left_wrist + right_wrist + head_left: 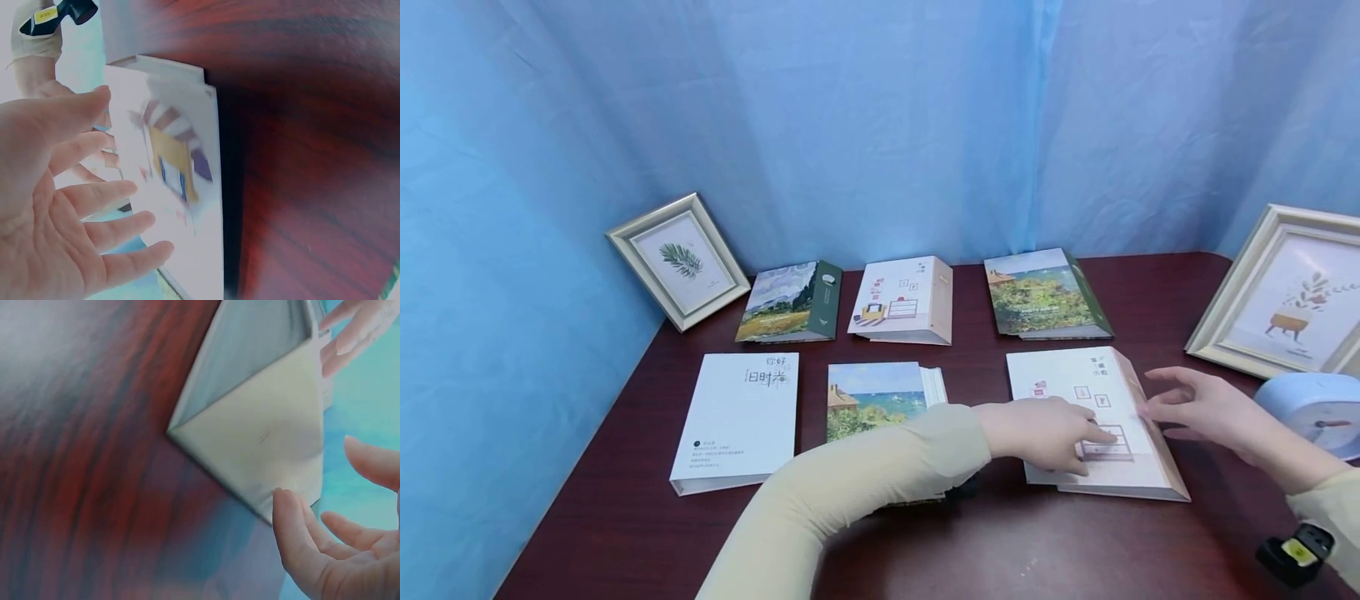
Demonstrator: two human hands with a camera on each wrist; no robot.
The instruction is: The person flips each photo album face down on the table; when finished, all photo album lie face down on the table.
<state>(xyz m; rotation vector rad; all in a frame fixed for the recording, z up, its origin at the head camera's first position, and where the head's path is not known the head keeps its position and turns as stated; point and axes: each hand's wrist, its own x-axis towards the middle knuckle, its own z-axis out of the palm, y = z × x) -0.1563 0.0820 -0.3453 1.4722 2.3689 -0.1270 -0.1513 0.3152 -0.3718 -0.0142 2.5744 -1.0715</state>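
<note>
A white photo album (1118, 408) with small pink drawings and a cream spine lies at the front right of the dark red table. Over its cover is my left hand (1037, 429), fingers spread; in the left wrist view the palm (62, 219) shows with nothing in it, beside the cover's yellow armchair drawing (175, 159). At the spine side, my right hand (1206, 408) has its fingertips right by the edge. The right wrist view shows its fingers loosely bent beside the cream spine (269, 431), holding nothing.
Left of that album lie a landscape album (876, 392), partly behind my left sleeve, and a white album (741, 417). Several more, including a green-spined one (786, 300), line the back. Picture frames (688, 262) stand at both sides; a pale blue clock (1311, 404) sits far right.
</note>
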